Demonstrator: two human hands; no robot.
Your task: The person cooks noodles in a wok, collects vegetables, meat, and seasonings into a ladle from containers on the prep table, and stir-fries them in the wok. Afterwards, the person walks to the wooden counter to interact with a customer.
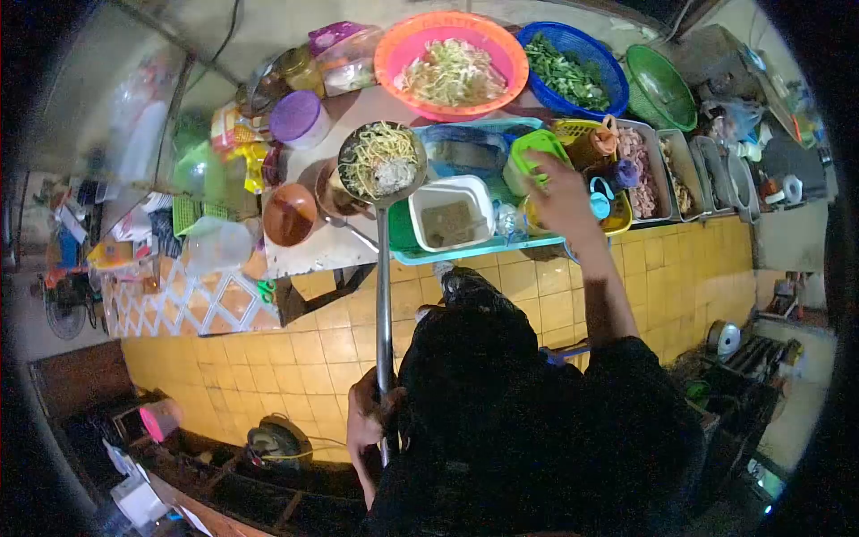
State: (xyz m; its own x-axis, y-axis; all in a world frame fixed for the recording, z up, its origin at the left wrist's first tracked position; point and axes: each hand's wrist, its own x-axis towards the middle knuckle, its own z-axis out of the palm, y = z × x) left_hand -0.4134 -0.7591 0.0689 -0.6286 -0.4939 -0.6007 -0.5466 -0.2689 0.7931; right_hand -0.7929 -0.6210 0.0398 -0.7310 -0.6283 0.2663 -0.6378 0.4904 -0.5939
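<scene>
My left hand (371,410) is closed around the long metal handle of a ladle (384,295). In the ladle's wide bowl sit noodles or thin shreds (376,161) with a pale whitish heap among them, held over the table. My right hand (565,201) reaches out over the containers, fingers apart and slightly blurred, close to a container with a bright green lid (540,148). Whether the fingertips touch it I cannot tell. Just left of that hand stands a white square tub (491,201) with greyish-brown contents.
Behind are a pink-orange basin (389,67) of shredded cabbage, a blue basket (617,67) of chopped greens and a green basket (684,94). Trays of cut meat (637,170) stand at right. A brown bowl (290,215) and purple-lidded tub (299,118) stand left.
</scene>
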